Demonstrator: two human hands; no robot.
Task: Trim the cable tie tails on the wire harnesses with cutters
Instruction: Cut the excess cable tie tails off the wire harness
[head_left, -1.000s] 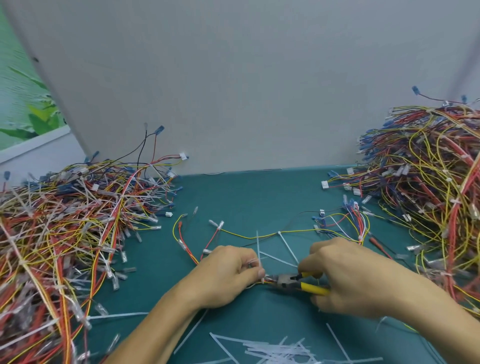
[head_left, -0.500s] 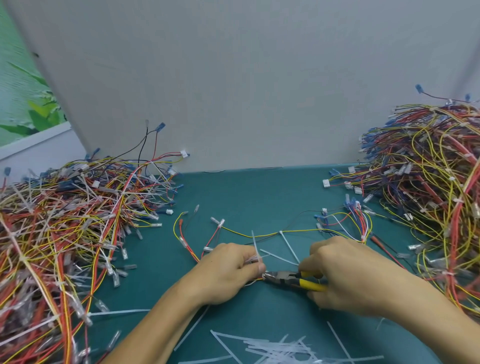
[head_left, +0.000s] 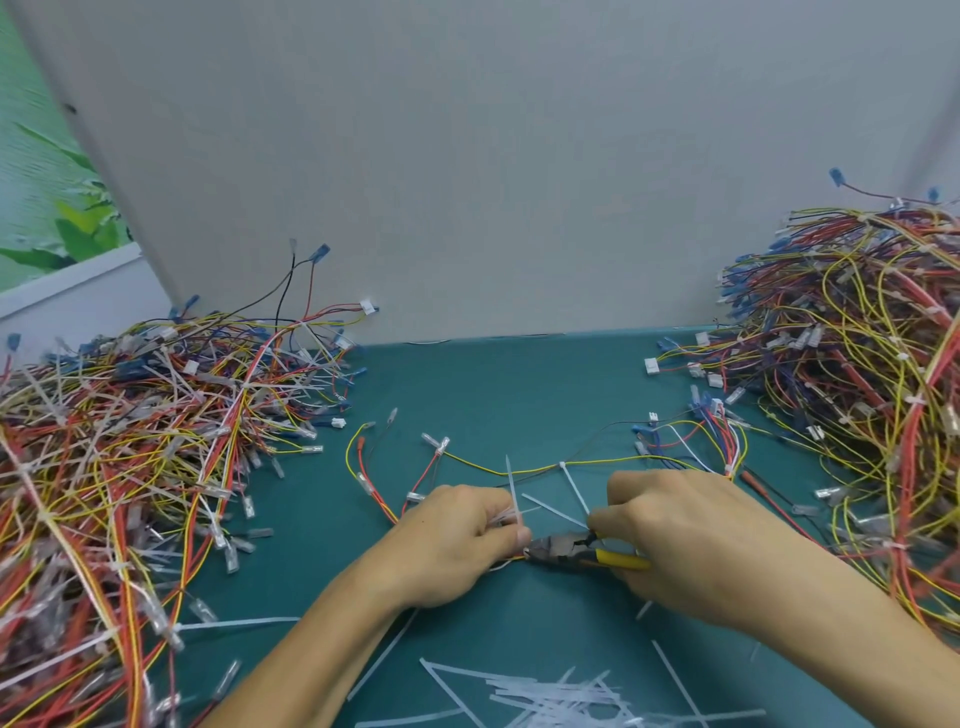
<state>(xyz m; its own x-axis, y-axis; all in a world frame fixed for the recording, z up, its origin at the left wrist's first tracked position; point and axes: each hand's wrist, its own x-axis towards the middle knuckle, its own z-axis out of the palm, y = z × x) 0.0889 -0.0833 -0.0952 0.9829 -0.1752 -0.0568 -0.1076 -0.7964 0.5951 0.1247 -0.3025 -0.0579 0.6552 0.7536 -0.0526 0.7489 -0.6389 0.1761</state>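
Compared with one second ago, the cutters (head_left: 563, 552) sit closer to the left hand (head_left: 457, 545), which pinches the wire harness (head_left: 724, 441). Their long axis lies left-right above the counter (head_left: 519, 395), nose pointing left. The right hand (head_left: 691, 540) grips the yellow handles.

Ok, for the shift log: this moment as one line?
left hand pinches harness | right hand grips cutters | nose beside left hand | cut tails in foreground
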